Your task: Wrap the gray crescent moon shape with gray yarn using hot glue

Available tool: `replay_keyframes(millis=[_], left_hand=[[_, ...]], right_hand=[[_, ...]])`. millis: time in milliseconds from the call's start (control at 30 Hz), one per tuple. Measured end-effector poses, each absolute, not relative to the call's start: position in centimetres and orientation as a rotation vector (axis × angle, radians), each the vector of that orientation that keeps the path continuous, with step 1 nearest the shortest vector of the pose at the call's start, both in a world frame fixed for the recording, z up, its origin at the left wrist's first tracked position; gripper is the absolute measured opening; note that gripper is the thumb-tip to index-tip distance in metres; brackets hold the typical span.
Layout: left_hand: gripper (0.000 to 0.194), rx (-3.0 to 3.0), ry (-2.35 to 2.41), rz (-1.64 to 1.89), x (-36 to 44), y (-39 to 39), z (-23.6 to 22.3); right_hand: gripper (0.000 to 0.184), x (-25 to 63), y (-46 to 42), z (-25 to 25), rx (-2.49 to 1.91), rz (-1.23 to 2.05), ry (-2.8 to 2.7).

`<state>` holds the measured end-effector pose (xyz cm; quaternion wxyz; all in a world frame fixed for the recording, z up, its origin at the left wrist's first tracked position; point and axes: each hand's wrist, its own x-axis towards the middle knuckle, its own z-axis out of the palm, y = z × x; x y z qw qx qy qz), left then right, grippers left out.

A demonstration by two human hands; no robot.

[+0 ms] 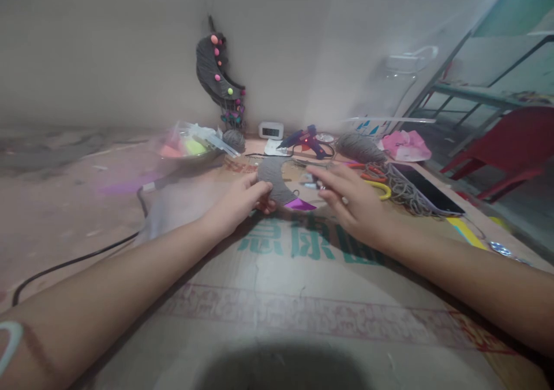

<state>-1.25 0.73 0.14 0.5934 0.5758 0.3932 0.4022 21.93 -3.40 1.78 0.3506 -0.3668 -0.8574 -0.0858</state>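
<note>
A crescent (pixel 277 177) wrapped in grey yarn lies low over the cardboard, with a bare shiny purple tip at its lower right end. My left hand (pixel 242 202) grips its left edge, thumb on top and fingers curled beneath. To the right of the crescent, my right hand (pixel 352 202) is bent with thumb and fingers drawn toward each other. Something small, dark and pale shows at those fingertips, too blurred to name. A short loop of yarn sticks up near the purple tip.
A glue gun (pixel 308 142) with a red light stands behind, near a small digital clock (pixel 271 130). Grey yarn (pixel 359 147), yellow-handled scissors (pixel 378 189) and a phone (pixel 426 188) lie right. A bowl (pixel 190 153) is left. A decorated crescent (pixel 212 70) hangs on the wall.
</note>
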Motion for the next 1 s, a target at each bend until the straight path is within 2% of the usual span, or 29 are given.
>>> replay_keyframes(millis=[167,367,467,567,733,833,1000], left_hand=[[0.010,1.335,0.840,0.959,-1.5,0.6,0.1],[0.007,1.363,0.780,1.015,-1.8,0.6,-0.1],[0.006,1.422,0.768,1.002,-1.9,0.5,-0.1],[0.010,1.482,0.779,0.973,-1.8,0.2,0.2],[0.012,1.520,0.804,0.947,-1.7,-0.1,0.3],[0.012,1.532,0.804,0.946,-1.8,0.0,0.2],[0.015,1.591,0.842,0.927,-1.7,-0.3,0.5]], right_hand=[[0.041,23.4,-0.6,0.6,-1.204,-0.080,-2.003],[0.051,24.1,0.8,-0.3,-1.208,-0.006,-2.082],[0.041,23.3,-0.5,0.4,-1.109,0.004,-2.027],[0.032,21.7,-2.7,1.3,-1.082,0.315,-1.970],[0.043,19.8,-5.1,1.8,-1.091,0.923,-1.957],[0.048,19.7,-4.8,1.5,-1.072,1.030,-1.916],[0.032,19.9,-3.8,1.2,-1.128,0.972,-1.906]])
